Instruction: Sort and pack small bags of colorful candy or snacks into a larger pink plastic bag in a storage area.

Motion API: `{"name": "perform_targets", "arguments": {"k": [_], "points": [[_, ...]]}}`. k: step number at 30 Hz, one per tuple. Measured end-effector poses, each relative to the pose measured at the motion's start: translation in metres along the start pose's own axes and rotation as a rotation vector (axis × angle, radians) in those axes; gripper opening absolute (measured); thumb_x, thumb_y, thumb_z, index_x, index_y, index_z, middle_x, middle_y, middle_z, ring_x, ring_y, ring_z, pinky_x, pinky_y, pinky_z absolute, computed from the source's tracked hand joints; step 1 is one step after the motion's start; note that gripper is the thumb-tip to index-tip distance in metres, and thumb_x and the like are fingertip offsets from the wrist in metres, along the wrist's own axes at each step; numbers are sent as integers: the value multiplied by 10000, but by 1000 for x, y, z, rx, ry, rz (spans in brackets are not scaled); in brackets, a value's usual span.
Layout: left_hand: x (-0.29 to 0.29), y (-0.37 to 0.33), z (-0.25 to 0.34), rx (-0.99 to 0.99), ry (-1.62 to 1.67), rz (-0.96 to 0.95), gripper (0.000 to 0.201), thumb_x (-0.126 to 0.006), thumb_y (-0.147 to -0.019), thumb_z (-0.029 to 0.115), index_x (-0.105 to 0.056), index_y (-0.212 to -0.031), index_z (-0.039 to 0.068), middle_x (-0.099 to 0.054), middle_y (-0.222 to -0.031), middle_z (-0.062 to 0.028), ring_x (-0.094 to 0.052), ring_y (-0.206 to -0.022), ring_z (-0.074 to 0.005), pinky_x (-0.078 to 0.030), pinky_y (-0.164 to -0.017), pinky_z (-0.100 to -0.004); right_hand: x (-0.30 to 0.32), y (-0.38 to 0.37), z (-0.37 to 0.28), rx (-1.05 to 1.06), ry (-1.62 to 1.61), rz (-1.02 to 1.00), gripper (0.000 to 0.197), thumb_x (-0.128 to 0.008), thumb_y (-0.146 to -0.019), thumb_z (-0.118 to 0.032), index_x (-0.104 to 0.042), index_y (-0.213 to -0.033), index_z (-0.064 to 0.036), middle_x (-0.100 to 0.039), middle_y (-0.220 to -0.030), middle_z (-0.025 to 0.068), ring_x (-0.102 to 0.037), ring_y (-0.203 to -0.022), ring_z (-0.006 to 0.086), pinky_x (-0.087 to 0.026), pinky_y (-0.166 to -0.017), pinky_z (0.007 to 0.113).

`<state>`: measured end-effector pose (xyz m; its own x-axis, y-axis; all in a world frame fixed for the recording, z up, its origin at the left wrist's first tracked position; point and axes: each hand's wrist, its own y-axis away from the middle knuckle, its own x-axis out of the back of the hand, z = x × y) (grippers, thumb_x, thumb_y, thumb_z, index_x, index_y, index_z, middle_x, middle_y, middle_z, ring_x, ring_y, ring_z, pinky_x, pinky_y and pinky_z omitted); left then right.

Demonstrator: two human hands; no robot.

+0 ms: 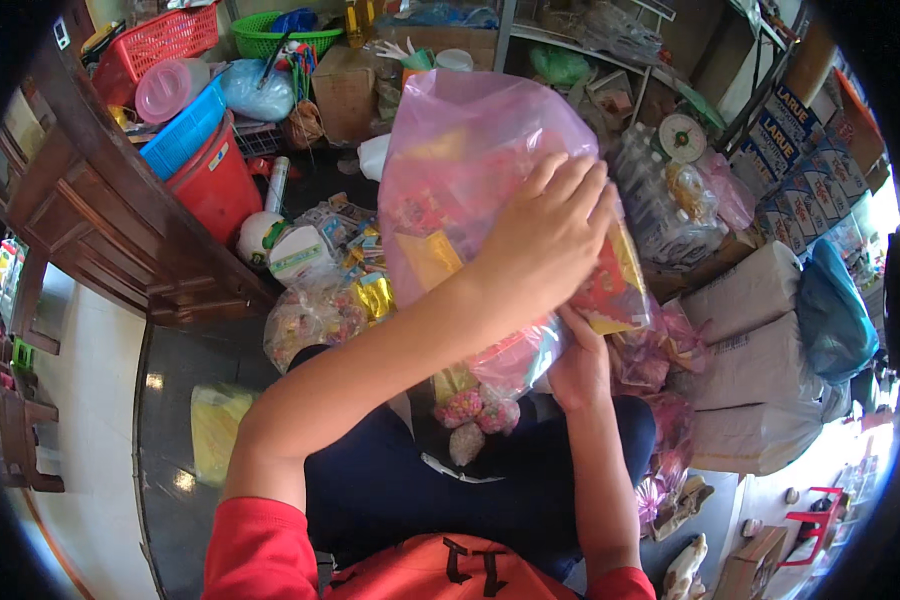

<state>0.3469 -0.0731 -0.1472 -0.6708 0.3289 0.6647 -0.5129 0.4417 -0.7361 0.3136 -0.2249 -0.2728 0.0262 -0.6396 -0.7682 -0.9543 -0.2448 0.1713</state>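
Pink translucent plastic makes up the big bag (470, 110), upright above the lap, well in from the left edge of the dark tiled floor (185, 350). Several things are already inside, judging by the red and yellow shapes showing through the film, so the filling looks well under way. A red-and-yellow packet (625, 285) stands at the bag's right side. The left hand (560, 225) reaches across, fingers together and slightly bent over the bag's face and this packet. The right hand (578, 368) holds the packet's lower end from beneath, thumb against it.

No knot or tie shows on the bag, so closing it seems left to do. A clear bag of colourful pieces (310, 325) and a gold packet (373, 297) lie on the floor beyond the left knee, and a yellow sheet (218, 430) lies near the floor's left edge; whether these belong with the bag is unclear.

The bag's mouth cannot be made out, and the right fingertips are hidden behind the packet. The packet is perhaps outside the film, but glare and the left hand blur that. Pink bead bundles (485, 412) show below the bag; what supports them is hidden.
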Motion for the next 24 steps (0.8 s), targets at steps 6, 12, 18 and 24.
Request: {"name": "perform_targets", "arguments": {"k": [6,12,18,24], "points": [[-24,0,16,1,285,-224,198,-626,-850,146,-704,-980,20,-695,-1019,-111,-613,-1095,-258,-392,-1046,-421,3,5,3,21,-7,-8,341,-542,-939,-23,-525,-1280,-11,-609,-1243,104,-585,-1167,229,-456,-1027,375],[-7,2,22,91,-37,78,437,-667,-854,170,-537,-1231,-8,-622,-1143,-196,-629,-1028,-331,-485,-906,-407,3,7,-2,19,-40,-12,358,-560,-932,-13,-513,-1287,-25,-607,-1240,95,-598,-1141,228,-479,-1002,371],[2,-3,-3,257,481,-233,230,-623,-892,137,-658,-1076,4,-654,-992,-158,-658,-887,-345,-525,-810,-435,-3,7,-3,58,-45,19,333,-558,-952,-16,-520,-1282,-30,-586,-1257,85,-593,-1121,204,-498,-965,370],[9,3,40,38,653,-337,203,-651,-866,163,-682,-1034,55,-635,-975,-113,-644,-873,-303,-508,-796,-423,5,8,1,23,-80,-90,415,-499,-1003,-138,-410,-1399,-49,-504,-1384,95,-507,-1273,230,-419,-1078,403]]}}
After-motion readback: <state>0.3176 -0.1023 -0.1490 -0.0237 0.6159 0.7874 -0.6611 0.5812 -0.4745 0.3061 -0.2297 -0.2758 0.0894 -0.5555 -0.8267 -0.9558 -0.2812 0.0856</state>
